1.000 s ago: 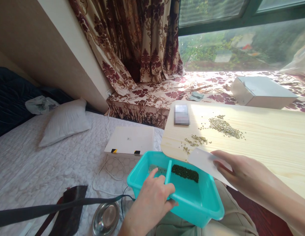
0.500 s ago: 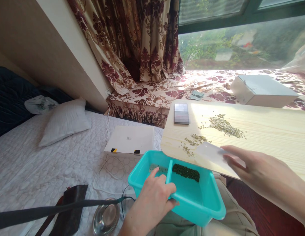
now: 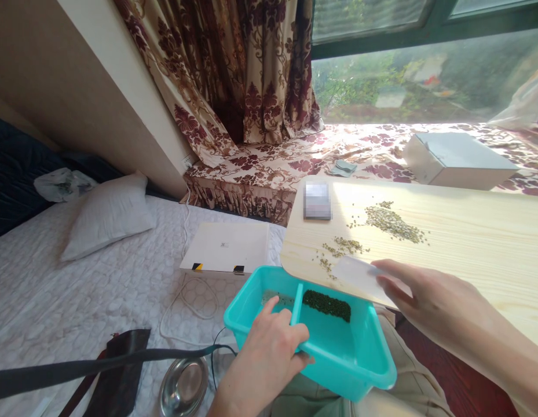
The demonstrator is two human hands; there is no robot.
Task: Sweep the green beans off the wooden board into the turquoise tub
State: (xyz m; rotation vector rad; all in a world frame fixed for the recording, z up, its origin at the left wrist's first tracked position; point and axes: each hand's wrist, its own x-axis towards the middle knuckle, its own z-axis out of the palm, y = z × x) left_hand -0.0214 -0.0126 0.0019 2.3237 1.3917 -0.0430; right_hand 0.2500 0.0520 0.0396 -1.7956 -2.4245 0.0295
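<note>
Gripping one teal bin by its near rim with the left hand, closed firmly with fingers curled. Pinching one white card almost shut between fingers and thumb of the right hand, at the edge of one wooden table, just beside the smaller of two bean piles. Inside the bin, split into two compartments, one dark green heap on the right. To the left, on one bed, one pillow, one white box and one metal bowl.
</note>
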